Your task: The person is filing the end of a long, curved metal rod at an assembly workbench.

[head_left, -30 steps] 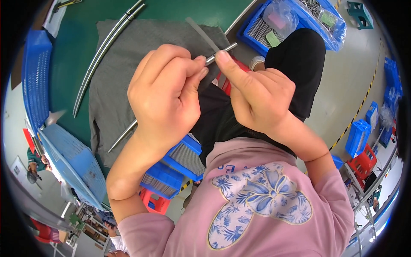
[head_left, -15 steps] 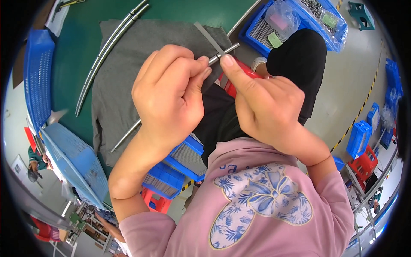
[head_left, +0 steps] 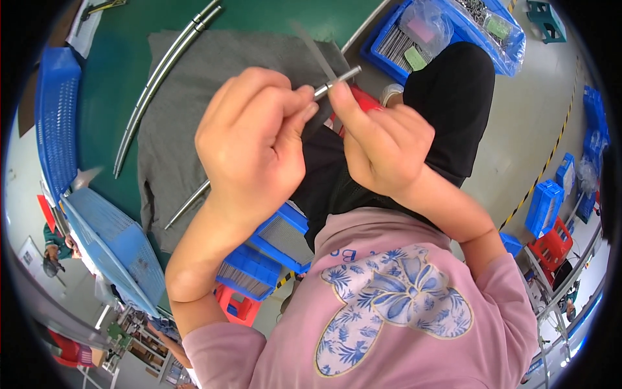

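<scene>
My left hand (head_left: 251, 139) is closed round a thin, shiny metal rod (head_left: 350, 74), with thumb and forefinger pinching it near its upper right end. The rod's other end comes out below my left wrist over the grey cloth (head_left: 188, 97). In my right hand (head_left: 387, 146) is a flat, narrow grey strip (head_left: 316, 54), whose far end is blurred. The strip crosses the rod just beyond my left fingertips, and my right thumb or forefinger presses at the crossing. The rest of the strip is hidden by my right hand.
Bent metal tubes (head_left: 154, 81) lie left on the green tabletop (head_left: 272, 14). Blue bins of metal parts (head_left: 396, 48) stand at upper right. More blue bins (head_left: 249, 269) are below my left arm. Light blue baskets (head_left: 116, 243) line the left side. A red stool (head_left: 236, 308) is below.
My right hand has slid left and slightly up along with the strip, whose far end now reaches higher and is blurred. My left hand and the rod have barely shifted.
</scene>
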A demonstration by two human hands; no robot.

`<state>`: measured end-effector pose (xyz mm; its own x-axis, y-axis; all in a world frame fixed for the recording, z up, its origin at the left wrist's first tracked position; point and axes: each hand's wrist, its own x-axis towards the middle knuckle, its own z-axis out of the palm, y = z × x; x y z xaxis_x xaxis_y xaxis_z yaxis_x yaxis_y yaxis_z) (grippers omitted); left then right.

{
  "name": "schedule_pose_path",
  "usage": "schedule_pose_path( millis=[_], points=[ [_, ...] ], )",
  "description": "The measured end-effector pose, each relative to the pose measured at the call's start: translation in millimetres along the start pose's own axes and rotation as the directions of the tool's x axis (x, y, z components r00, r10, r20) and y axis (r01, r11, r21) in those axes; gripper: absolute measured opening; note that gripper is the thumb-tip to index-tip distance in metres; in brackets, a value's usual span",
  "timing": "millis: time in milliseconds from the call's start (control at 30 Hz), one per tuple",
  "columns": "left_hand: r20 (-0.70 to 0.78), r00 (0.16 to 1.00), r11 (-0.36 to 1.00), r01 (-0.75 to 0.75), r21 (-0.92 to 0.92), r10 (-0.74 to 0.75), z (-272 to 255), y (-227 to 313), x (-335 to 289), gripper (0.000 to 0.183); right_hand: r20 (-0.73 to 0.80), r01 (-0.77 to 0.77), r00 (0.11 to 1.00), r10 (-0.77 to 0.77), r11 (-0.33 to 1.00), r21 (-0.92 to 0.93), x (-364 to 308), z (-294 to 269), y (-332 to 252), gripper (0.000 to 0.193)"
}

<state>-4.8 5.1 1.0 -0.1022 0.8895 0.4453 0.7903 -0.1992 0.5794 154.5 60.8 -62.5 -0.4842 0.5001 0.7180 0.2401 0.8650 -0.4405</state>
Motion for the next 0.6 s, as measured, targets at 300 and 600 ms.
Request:
schedule_pose_path(
  millis=[300, 600],
  points=[
    [0.009, 1.0, 1.0, 0.021, 0.014, -0.021, 0, -2, -2, 0.019, 0.06, -0.003, 0.998, 0.003, 1.0, 0.002, -27, -12, -1, 0.053],
    [0.007, 1.0, 0.999, 0.002, 0.046, -0.002, -1, -1, 0, 0.019, 0.237, -0.035, 0.971, 0.026, 0.999, 0.035, -44, -44, -3, 0.05]
  ],
)
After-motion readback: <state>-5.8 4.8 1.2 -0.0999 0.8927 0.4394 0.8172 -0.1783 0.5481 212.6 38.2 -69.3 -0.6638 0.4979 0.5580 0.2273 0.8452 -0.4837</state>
